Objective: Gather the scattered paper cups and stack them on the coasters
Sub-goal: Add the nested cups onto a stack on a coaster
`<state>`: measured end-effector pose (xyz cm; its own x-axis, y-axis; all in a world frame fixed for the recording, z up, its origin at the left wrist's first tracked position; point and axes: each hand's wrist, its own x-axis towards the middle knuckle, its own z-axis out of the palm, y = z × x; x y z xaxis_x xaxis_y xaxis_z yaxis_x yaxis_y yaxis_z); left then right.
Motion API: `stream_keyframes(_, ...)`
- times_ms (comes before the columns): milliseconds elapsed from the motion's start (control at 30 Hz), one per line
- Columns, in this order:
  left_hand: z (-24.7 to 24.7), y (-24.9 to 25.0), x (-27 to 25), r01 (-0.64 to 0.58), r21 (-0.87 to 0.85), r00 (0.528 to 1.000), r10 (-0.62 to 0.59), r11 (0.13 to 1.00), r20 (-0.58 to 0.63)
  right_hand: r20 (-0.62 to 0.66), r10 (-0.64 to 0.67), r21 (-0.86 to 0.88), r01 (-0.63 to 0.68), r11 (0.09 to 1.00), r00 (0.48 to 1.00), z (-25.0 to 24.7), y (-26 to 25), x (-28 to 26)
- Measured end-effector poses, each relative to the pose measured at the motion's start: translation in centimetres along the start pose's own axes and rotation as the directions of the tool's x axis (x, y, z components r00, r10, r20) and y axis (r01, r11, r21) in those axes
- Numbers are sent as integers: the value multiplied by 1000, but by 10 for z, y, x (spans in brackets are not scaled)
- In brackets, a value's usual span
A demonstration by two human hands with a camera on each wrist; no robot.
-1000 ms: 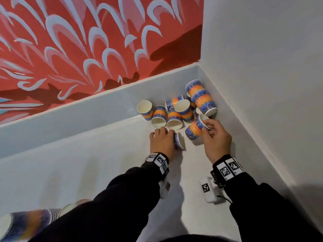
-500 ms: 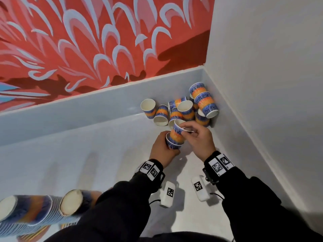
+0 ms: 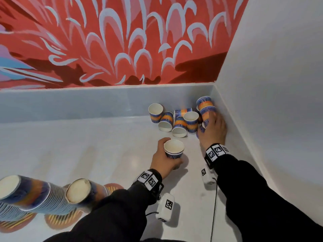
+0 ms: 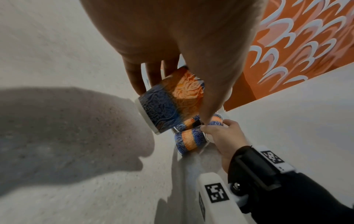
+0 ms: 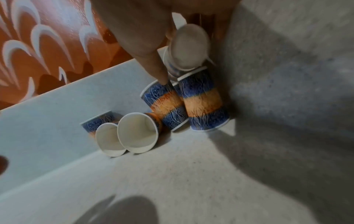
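Two nested blue-and-orange paper cups [image 3: 174, 148] stand upright in my left hand [image 3: 168, 155], whose fingers curl round them just above the white counter; the left wrist view shows their side [image 4: 172, 100]. My right hand [image 3: 208, 127] reaches into the pile of scattered cups [image 3: 180, 120] in the counter's far right corner. Its thumb and fingers grip one cup [image 5: 188, 47], whose white base faces the right wrist camera. Two tall stacks of cups [image 3: 36, 195] [image 3: 82, 189] stand on striped coasters [image 3: 61, 220] at the near left.
The white wall [image 3: 279, 84] closes the right side and a low white ledge [image 3: 87, 102] under the red mural closes the back. Several cups in the pile lie on their sides and some stand mouth down. The counter [image 3: 87, 154] runs left.
My right hand let go of the cup it slid into the one in my left hand and moved right into the corner pile. My left hand drew back with the nested cups.
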<state>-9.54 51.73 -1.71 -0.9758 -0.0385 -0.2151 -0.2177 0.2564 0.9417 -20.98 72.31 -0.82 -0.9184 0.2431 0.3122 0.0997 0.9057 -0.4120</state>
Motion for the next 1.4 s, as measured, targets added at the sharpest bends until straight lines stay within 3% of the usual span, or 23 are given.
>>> stream_keyframes(100, -6, -4, -4, -12, 5, 1000, 12, 1000, -6, 58, 110, 27, -112, 993, 992, 6, 3, -3)
stream_keyframes(200, -9, -8, -5, 10, 8, 1000, -10, 1000, -11, 115, 248, 252, -270, 930, 962, 6, 2, -10)
stream_keyframes(267, -10, -9, -4, 24, 16, 1000, -24, 1000, -13, 93, 235, 356, -252, 900, 968, 3, 2, -18)
stream_keyframes(400, -9, -11, -8, 31, 43, 1000, -31, 999, -1, 53, 118, 296, -128, 947, 992, -8, -1, -12)
stream_keyframes(467, -9, -11, -10, 31, 47, 999, -31, 998, 8, 102, 111, 286, -136, 949, 989, -15, -6, 3)
stream_keyframes(567, -12, -9, -10, 36, 59, 999, -38, 998, 34, 175, 157, 429, -219, 876, 972, -24, -10, 23)
stream_keyframes(667, -17, -7, -8, 51, 57, 998, -53, 997, 34, 287, 106, 468, -236, 852, 952, -30, -11, 34)
stream_keyframes(800, -16, -6, -6, 68, 54, 998, -69, 996, 4, 394, 91, 387, -255, 886, 915, -20, 3, 25)
stream_keyframes(900, -13, -9, -6, 84, 67, 996, -85, 994, 10, 379, 83, 338, -221, 915, 922, -9, 12, 10)
stream_keyframes(1033, -12, -13, -9, 106, 98, 994, -109, 989, 24, 371, -107, 169, 46, 985, 923, -3, 3, -10)
stream_keyframes(1167, -15, -12, -9, 134, 119, 990, -137, 984, 22, 415, -151, -12, 171, 985, 897, -1, -7, -25)
stream_keyframes(1233, -17, -12, -8, 150, 116, 988, -154, 982, 24, 461, -178, -99, 250, 963, 869, -2, -13, -27)
stream_keyframes(1333, -18, -16, -8, 167, 113, 985, -170, 979, 16, 618, -123, -259, 349, 901, 777, -4, -25, -29)
stream_keyframes(1400, -18, -19, -9, 184, 116, 982, -188, 976, 22, 637, -72, -233, 281, 931, 767, -1, -28, -30)
